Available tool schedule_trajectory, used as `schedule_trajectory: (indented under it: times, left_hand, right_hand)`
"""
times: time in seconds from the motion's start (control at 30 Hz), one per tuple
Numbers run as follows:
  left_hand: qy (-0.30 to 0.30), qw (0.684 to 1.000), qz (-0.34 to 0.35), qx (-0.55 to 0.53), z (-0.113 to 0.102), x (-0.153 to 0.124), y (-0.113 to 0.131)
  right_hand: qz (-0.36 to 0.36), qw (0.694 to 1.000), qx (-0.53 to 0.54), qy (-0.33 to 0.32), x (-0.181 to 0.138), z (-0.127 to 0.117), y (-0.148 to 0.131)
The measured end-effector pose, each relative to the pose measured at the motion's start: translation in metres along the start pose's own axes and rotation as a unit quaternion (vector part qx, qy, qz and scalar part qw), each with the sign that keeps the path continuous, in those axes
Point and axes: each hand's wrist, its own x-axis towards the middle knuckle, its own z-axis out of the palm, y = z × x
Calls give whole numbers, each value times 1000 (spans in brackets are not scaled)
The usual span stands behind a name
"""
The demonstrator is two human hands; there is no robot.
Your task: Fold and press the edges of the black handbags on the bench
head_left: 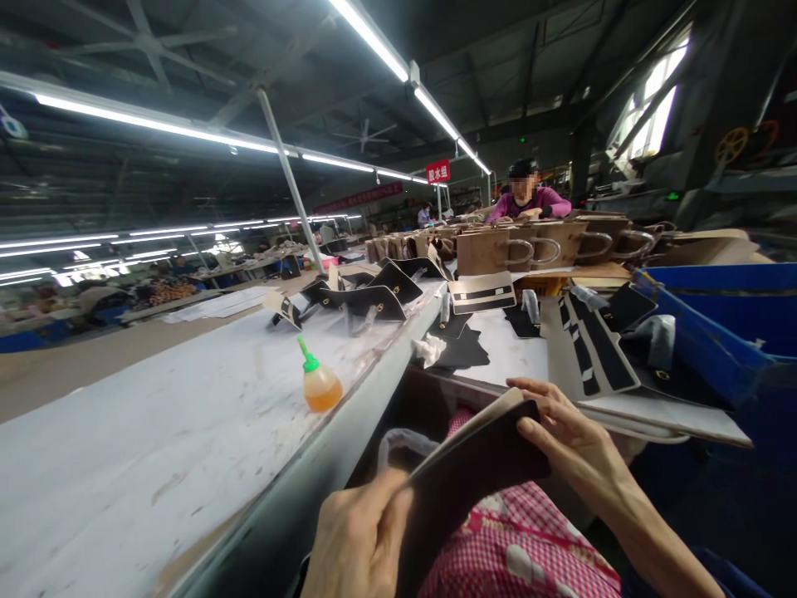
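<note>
Over my lap, a black bag panel (476,469) with a beige layer along its upper edge is held between both hands. My left hand (364,531) is closed round its near end, slightly blurred. At the far corner, my right hand (564,428) pinches the panel with thumb in front and fingers behind. A wrapped, whitish handle loop (402,444) sticks out behind the panel. The panel stands tilted, black face toward me, above a red checked apron (529,548).
A glue bottle (322,387) with a green nozzle stands on the white-covered table (155,448). Black panels (367,299) lie farther along. More panels (598,349) lie on the right-hand table, beside a blue bin (703,332). Brown bags (486,251) line up before a person in purple (551,199).
</note>
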Motion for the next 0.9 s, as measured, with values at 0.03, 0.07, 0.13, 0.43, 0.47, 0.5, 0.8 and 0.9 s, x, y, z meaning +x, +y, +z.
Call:
schedule_trajectory:
  times: [0.03, 0.07, 0.13, 0.43, 0.47, 0.5, 0.8, 0.9]
  left_hand:
    - [-3, 1000, 2, -6, -2, -1, 3]
    - [-7, 1000, 7, -10, -5, -2, 6]
    - [-15, 999, 26, -30, -9, -3, 11]
    - [-89, 982, 42, -159, -11, 1, 7]
    - [-87, 983, 41, -157, -8, 1, 5]
    - [-80, 985, 39, -150, -4, 2, 3]
    - [16, 992, -66, -110, 33, 13, 15]
    - [8, 980, -78, -181, 31, 17, 23]
  right_hand:
    - [51, 998, 42, -14, 1, 1, -1]
    - [104, 991, 78, -22, 1, 1, -4]
    - [190, 973, 133, -13, 1, 1, -11]
    - [276, 946, 166, 37, -5, 3, -28]
    - [268, 950, 153, 36, -5, 3, -28]
    - [257, 956, 135, 39, -6, 2, -28]
    - [94, 993, -36, 60, -13, -1, -36]
    - [126, 991, 14, 46, -11, -1, -43]
